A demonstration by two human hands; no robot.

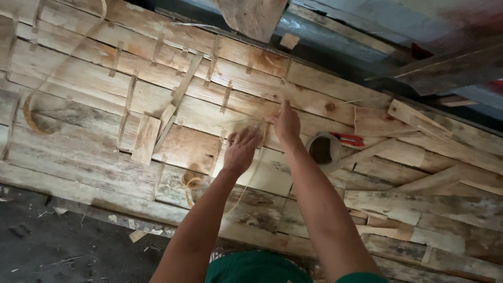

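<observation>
My left hand (241,149) and my right hand (285,124) reach out side by side over a wall of rough wooden planks (89,78). Both close on a thin, pale cane strip (250,175) that runs between them near a plank seam and hangs down in a loose curve below my left hand. My right hand's fingers pinch the strip's upper end against the wood. Short strips of the same kind (127,107) are threaded across plank joints all over the wall.
A small round container (323,149) sits right of my right hand, with a red-handled tool (348,139) beside it. A long curved cane strip (31,110) hangs at the left. Loose boards (419,123) lie at the right. Dark ground (63,246) shows at the lower left.
</observation>
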